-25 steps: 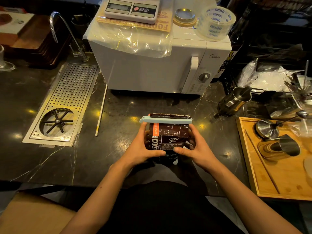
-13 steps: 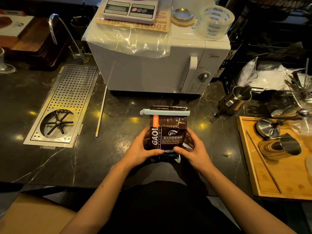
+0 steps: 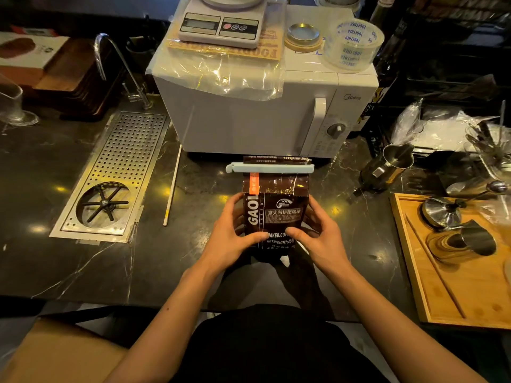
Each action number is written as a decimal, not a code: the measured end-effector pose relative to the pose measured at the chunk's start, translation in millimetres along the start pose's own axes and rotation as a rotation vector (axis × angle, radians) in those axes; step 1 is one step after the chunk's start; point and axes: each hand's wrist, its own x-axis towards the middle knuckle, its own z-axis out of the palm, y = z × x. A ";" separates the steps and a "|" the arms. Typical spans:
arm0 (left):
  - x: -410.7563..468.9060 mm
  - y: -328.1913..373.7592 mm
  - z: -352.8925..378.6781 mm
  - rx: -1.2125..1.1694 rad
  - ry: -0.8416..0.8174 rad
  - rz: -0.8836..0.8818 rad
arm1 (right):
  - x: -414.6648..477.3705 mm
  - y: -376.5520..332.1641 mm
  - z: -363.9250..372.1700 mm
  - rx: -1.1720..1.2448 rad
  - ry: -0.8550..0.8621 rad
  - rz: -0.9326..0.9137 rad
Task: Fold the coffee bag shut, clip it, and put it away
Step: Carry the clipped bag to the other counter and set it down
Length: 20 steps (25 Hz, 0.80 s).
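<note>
A dark brown coffee bag (image 3: 279,205) stands upright at the middle of the dark marble counter (image 3: 49,266), its printed front facing me. A pale blue clip (image 3: 269,168) clamps across the bag's folded top, with a strip of the fold showing above it. My left hand (image 3: 235,233) grips the bag's left side, thumb across the lower front. On the bag's right side, my right hand (image 3: 320,236) holds it the same way. The bag's bottom edge is partly hidden by my thumbs.
A white microwave (image 3: 257,114) stands just behind the bag, with a scale (image 3: 221,24) and a tape roll (image 3: 354,45) on top. A steel drip tray (image 3: 113,175) lies at left, a tap (image 3: 119,67) behind it. A wooden tray (image 3: 453,277) with metal cups sits at right.
The bag, held by both hands, has risen from a low tilted pose to upright, so more of its front shows and the clip sits higher.
</note>
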 end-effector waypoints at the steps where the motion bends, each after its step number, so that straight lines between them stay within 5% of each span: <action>1: -0.9 6.1 -3.4 -0.010 0.022 0.004 | 1.4 -5.7 2.7 0.005 0.020 -0.023; 20: -6.1 48.2 -107.2 0.053 0.086 0.309 | -5.5 -97.0 95.9 0.066 0.296 -0.188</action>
